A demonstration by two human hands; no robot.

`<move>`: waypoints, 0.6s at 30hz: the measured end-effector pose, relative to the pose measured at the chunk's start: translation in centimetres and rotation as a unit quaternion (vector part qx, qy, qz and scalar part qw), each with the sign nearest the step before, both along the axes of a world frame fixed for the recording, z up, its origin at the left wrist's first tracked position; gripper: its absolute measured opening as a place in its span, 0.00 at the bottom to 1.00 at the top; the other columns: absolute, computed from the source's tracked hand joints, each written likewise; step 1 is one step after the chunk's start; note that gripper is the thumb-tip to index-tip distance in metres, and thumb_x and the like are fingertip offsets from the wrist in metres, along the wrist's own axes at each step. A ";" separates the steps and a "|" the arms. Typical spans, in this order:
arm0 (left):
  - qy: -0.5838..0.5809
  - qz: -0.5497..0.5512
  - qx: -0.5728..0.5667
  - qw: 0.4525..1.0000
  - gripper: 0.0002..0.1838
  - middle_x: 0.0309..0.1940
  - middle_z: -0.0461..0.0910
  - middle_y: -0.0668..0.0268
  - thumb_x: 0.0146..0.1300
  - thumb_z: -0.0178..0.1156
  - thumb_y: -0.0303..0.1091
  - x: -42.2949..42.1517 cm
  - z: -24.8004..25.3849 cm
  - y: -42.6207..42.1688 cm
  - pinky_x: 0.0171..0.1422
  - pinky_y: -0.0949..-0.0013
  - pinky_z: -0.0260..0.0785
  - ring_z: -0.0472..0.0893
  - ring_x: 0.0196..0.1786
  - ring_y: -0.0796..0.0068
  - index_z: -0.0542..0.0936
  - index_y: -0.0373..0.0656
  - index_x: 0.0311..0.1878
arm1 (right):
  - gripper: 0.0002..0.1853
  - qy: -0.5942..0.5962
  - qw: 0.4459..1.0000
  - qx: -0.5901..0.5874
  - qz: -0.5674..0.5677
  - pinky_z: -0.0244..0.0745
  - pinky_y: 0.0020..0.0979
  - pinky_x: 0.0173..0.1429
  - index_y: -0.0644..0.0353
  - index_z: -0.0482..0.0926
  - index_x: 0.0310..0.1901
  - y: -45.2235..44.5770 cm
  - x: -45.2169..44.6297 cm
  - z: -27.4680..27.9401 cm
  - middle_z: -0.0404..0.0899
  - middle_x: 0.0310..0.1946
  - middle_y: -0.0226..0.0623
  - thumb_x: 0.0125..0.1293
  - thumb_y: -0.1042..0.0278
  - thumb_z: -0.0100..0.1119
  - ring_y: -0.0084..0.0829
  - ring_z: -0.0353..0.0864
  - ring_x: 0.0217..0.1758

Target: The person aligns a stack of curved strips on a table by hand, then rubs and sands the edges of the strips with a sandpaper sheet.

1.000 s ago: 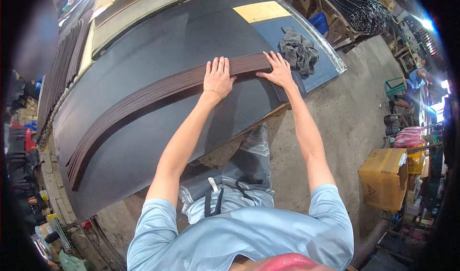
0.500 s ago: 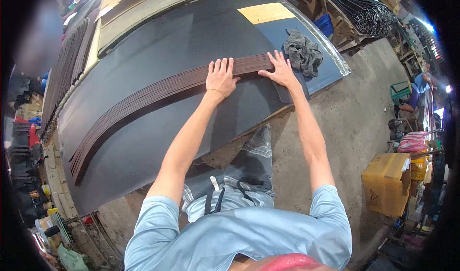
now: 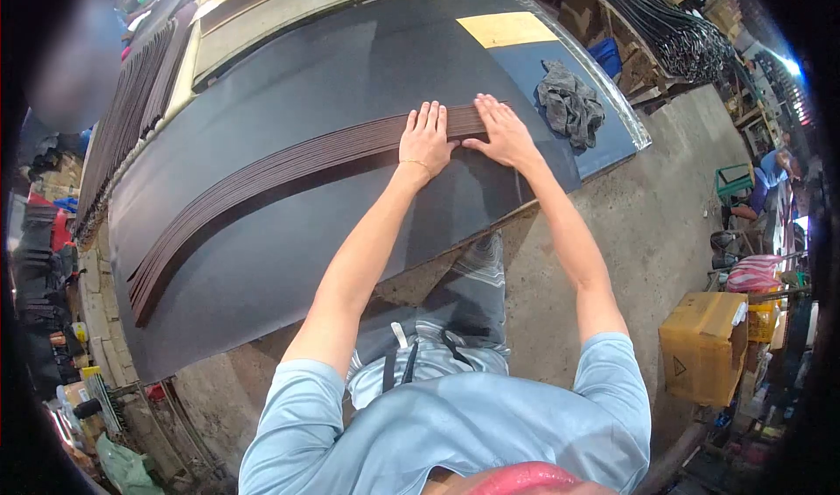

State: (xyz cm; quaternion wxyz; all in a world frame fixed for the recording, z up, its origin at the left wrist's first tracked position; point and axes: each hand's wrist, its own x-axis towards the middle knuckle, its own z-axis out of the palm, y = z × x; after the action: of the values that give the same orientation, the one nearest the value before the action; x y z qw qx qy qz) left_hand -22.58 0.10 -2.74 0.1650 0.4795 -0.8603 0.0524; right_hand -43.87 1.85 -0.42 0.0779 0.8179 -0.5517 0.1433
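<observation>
Head view: left hand (image 3: 426,148) and right hand (image 3: 509,142), fingers outstretched, span brown strips (image 3: 306,159) toward the surface's (image 3: 289,250) near edge; even pressure seems best.

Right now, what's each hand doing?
Left hand: open, resting on the long stack of dark brown strips.
Right hand: open, fingers spread over the same stack near its right end.

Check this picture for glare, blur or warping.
All in the head view: wide-lens distortion bows the scene inside black corners; a bright light flares at upper right; a hazy patch blurs the upper left; left hand, right hand and stacked strips look fairly sharp, with dark shadow along the strips' near edge.
</observation>
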 end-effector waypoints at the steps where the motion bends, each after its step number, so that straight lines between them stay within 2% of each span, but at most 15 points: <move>1: 0.010 -0.002 -0.003 1.000 0.41 0.78 0.64 0.51 0.68 0.62 0.52 0.0 -0.1 0.0 0.84 0.49 0.51 0.62 0.81 0.54 0.64 0.35 0.76 | 0.53 0.005 1.000 -0.009 -0.010 0.53 0.44 0.85 0.70 0.63 0.74 -0.2 -0.8 -0.3 0.64 0.77 0.51 0.65 0.28 0.60 0.44 0.58 0.83; 6: 0.027 -0.007 -0.012 1.000 0.42 0.76 0.65 0.46 0.69 0.62 0.52 0.1 -0.6 0.3 0.84 0.50 0.52 0.62 0.81 0.50 0.64 0.31 0.75 | 0.53 -0.010 0.999 -0.003 -0.036 0.54 0.46 0.84 0.69 0.62 0.75 -0.4 -2.1 -0.8 0.64 0.76 0.52 0.65 0.28 0.61 0.47 0.57 0.83; 12: 0.008 -0.006 -0.017 1.000 0.43 0.78 0.62 0.45 0.70 0.60 0.53 2.3 -0.3 1.2 0.85 0.50 0.52 0.60 0.82 0.50 0.63 0.30 0.76 | 0.53 -0.010 0.999 0.005 -0.049 0.54 0.47 0.84 0.68 0.61 0.76 -0.4 -2.1 -1.3 0.63 0.77 0.52 0.64 0.29 0.61 0.47 0.56 0.84; 18: 0.000 0.024 -0.023 0.999 0.45 0.78 0.63 0.48 0.73 0.52 0.65 6.1 0.0 1.7 0.85 0.50 0.51 0.59 0.82 0.51 0.64 0.32 0.76 | 0.52 -0.013 0.999 -0.005 -0.045 0.52 0.46 0.84 0.68 0.61 0.76 -0.4 -2.1 -1.7 0.61 0.78 0.52 0.65 0.29 0.60 0.46 0.56 0.84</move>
State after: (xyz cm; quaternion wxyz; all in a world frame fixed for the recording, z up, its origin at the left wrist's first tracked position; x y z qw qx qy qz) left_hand -16.45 1.81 -2.76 0.1744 0.4963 -0.8471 0.0762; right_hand -45.99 1.47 -2.11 0.0809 0.7900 -0.5882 0.1530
